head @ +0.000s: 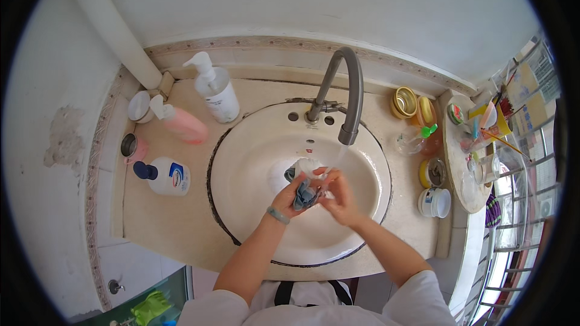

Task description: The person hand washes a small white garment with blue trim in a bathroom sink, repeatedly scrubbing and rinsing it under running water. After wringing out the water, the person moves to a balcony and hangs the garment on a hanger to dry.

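Note:
Over a white oval sink [244, 217], a thin stream of water runs from the curved metal faucet [355, 86] towards my hands. My left hand [287, 199], with a bangle at the wrist, is closed on a bunched grey-blue cloth [306, 195]. My right hand [340, 199] is at the cloth's right side with bent fingers; whether it grips the cloth or the small whitish bit by its fingertips I cannot tell. A white, crumpled item [309, 166] lies just beyond the fingers, partly hidden by them.
Left of the sink stand a white pump bottle [221, 99], a pink pump bottle [186, 125], a blue-capped soap bottle [170, 176] and a pink cup [134, 147]. At the right are a gold-coloured bowl [404, 102], several jars and a ledge [466, 190] with cups.

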`<state>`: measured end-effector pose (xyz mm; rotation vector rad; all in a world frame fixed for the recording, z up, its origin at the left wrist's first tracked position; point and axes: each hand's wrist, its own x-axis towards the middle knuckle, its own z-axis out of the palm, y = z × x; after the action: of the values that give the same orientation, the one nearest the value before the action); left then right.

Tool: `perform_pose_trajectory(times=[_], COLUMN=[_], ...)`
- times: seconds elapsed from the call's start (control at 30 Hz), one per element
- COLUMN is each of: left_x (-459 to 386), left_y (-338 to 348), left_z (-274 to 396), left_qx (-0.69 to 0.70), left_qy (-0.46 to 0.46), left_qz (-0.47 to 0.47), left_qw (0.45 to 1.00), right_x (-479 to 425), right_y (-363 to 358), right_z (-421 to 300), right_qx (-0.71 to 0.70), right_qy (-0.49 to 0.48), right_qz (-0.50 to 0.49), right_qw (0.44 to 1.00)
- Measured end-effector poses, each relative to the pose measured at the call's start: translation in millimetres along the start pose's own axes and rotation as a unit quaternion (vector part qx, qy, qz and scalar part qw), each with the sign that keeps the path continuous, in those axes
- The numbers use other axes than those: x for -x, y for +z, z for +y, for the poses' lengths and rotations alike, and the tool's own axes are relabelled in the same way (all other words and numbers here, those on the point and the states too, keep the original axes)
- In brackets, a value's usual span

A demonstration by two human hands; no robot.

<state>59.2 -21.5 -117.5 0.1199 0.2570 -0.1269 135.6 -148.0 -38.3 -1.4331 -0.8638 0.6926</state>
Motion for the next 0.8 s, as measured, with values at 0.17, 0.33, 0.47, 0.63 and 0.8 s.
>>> perform_pose_trajectory(times=[0.17,0.33,0.47,0.63,0.8], left_x=[13,10,10,-29,-43], left_y=[30,54,85,64,93], left_z=[19,34,40,27,15], left_qx=[-0.147,-0.344,-0.566,-0.912,-0.961], left_qy=[-0.071,-0.222,-0.165,0.003,-0.037], left_qz=[-0.001,-0.061,0.062,0.031,-0.03], left_qw=[0.987,0.911,0.805,0.409,0.273], right_x=[-25,-63,-68,-47,-17], right_y=[-59,-51,-43,-38,-61], right_z=[-25,-38,-21,1,21], right_qx=[0.507,0.53,0.589,0.627,0.327], right_qy=[-0.22,-0.414,-0.341,0.019,0.232], right_qz=[-0.092,-0.268,-0.268,-0.217,-0.098], right_qw=[0.828,0.69,0.681,0.748,0.911])
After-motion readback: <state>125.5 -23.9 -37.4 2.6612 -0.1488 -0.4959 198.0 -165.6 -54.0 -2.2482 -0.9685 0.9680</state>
